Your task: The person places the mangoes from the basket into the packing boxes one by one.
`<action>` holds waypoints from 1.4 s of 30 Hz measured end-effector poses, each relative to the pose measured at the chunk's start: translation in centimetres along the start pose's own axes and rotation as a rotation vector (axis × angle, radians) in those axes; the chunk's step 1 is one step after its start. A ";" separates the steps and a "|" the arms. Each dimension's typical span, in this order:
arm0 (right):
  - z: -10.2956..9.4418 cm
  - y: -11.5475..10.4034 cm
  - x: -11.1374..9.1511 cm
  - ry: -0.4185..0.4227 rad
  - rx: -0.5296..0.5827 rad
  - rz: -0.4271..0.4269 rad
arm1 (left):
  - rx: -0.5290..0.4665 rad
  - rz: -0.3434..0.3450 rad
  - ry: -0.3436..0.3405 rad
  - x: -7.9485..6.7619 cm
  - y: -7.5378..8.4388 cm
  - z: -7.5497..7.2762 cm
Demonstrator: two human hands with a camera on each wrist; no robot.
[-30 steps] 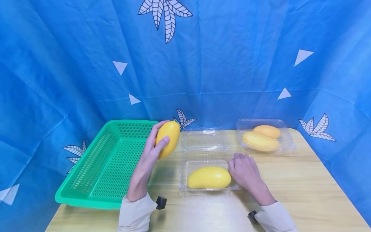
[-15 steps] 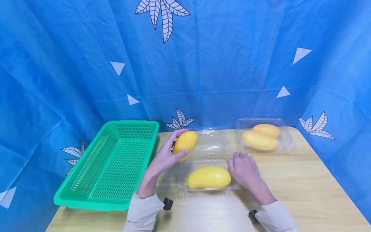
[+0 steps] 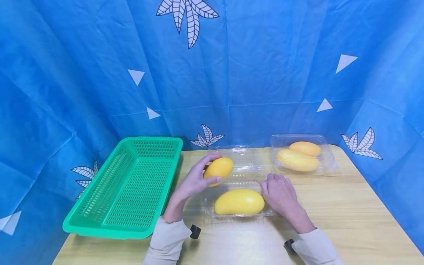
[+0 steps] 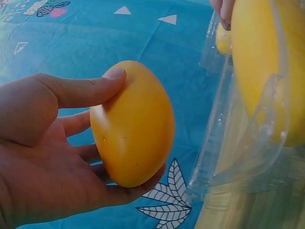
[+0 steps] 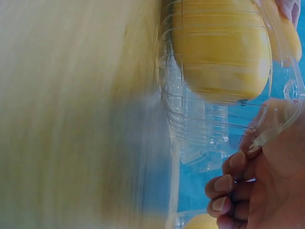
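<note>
My left hand [image 3: 195,178] grips a yellow mango [image 4: 136,126], thumb on one side and fingers under the other. It is held above the back left part of an open clear plastic clamshell box [image 3: 209,210]. In the box's near half lies a second mango [image 3: 239,202], lengthwise along the front. At the box's right side my right hand [image 3: 279,194], with fingers curled, pinches the rim between thumb and forefinger, as the right wrist view shows. The box's lid [image 3: 243,156] lies folded back, partly covered by the left hand and its mango in the head view.
A green slotted basket [image 3: 165,200] stands on the left of the wooden table [image 3: 344,206]. At the back right is another clear box [image 3: 326,162] with two mangoes [image 3: 298,161] inside. A blue patterned cloth [image 3: 265,73] hangs behind.
The left hand has carried its mango from beside the basket to the right and lower, over the open box. The right hand has stayed at the box's right rim.
</note>
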State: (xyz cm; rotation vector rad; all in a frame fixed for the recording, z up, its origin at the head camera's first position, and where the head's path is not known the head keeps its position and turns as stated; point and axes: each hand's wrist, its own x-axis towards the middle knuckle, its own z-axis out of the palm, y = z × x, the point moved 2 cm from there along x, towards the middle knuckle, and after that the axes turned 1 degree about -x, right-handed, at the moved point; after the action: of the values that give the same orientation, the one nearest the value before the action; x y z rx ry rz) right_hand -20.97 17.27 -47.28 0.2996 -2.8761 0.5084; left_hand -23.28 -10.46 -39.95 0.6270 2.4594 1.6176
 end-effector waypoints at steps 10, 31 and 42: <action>0.1 0.1 0.0 0.004 -0.008 0.008 | 0.026 -0.054 -0.080 0.2 -0.9 0.8; 0.1 0.0 0.1 -0.027 0.001 0.011 | 0.298 -0.140 -0.042 0.2 -1.3 3.6; 0.2 0.2 0.1 -0.026 -0.001 0.007 | 0.375 -0.157 -0.077 0.1 -1.4 4.5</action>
State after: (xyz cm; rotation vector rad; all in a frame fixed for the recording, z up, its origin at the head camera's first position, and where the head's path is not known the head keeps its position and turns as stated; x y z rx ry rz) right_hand -21.13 17.32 -47.51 0.2985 -2.9038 0.5080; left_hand -22.28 -7.12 -43.08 0.5104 2.6965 1.0644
